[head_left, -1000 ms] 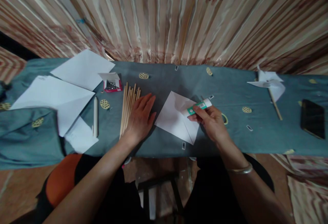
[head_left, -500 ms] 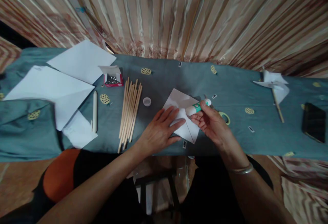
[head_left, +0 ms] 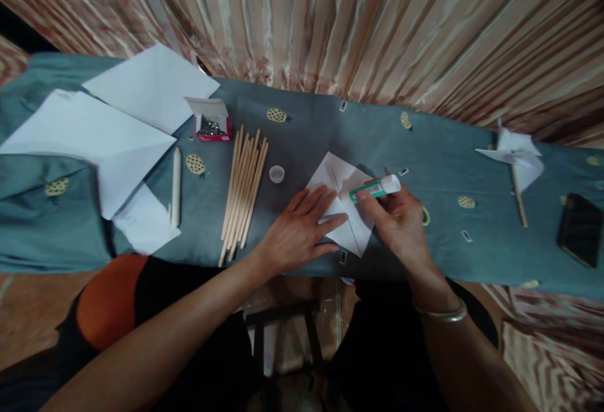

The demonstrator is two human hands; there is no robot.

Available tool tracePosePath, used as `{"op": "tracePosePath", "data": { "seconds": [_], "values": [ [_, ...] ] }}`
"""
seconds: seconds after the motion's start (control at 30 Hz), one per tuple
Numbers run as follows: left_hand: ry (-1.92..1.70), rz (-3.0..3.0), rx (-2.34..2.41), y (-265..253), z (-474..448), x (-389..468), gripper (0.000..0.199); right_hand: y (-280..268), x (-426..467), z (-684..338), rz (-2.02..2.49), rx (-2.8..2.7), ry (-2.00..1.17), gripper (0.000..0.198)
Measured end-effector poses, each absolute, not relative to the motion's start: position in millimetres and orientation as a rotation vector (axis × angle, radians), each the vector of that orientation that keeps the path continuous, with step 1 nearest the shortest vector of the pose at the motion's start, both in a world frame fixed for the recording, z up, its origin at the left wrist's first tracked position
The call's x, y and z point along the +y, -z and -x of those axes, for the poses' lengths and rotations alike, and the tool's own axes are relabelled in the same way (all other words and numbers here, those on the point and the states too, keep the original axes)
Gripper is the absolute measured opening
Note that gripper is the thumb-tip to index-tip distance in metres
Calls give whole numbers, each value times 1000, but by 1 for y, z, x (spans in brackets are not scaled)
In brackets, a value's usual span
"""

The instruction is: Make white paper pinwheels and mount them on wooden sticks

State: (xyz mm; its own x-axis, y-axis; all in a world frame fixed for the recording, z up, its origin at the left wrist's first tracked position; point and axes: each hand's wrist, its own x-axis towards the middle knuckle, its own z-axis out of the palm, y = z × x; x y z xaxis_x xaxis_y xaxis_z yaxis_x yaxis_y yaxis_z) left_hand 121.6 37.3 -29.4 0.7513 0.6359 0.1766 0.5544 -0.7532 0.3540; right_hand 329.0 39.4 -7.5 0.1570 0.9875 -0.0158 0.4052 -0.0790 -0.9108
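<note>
A white square of paper (head_left: 361, 226) with slits running in from its corners lies on the table in front of me. My left hand (head_left: 299, 229) rests on its left side, fingers spread. In my right hand (head_left: 399, 217) is a green and white glue stick (head_left: 376, 188), held at a slant with one end low over the paper's middle. Whether that end touches the paper I cannot tell. A small round white cap (head_left: 277, 174) sits left of the paper. Part of a yellow-green ring (head_left: 426, 216), likely a scissors handle, shows behind my right hand.
A bundle of wooden sticks (head_left: 243, 192), an open box of metal pins (head_left: 212, 128), a white pen-like tool (head_left: 176, 189) and white paper sheets (head_left: 151, 91) lie to the left. At right are a paper pinwheel (head_left: 516, 154) and a black phone (head_left: 580, 229). A striped curtain (head_left: 302, 22) hangs behind.
My right hand has turned the glue stick over, so its other end now points toward the paper's middle. My left hand stays on the paper. The camera view has shifted slightly.
</note>
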Motion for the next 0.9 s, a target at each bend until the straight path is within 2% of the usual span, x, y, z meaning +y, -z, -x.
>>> {"op": "tracePosePath", "data": {
  "seconds": [0.37, 0.9],
  "values": [
    [-397, -2673, 932, 28, -122, 37, 56, 1, 35, -323, 1789, -1545, -599, 30],
    [-423, -2643, 933, 31, -123, 37, 55, -5, 36, -314, 1767, -1678, -536, 27]
  ]
}}
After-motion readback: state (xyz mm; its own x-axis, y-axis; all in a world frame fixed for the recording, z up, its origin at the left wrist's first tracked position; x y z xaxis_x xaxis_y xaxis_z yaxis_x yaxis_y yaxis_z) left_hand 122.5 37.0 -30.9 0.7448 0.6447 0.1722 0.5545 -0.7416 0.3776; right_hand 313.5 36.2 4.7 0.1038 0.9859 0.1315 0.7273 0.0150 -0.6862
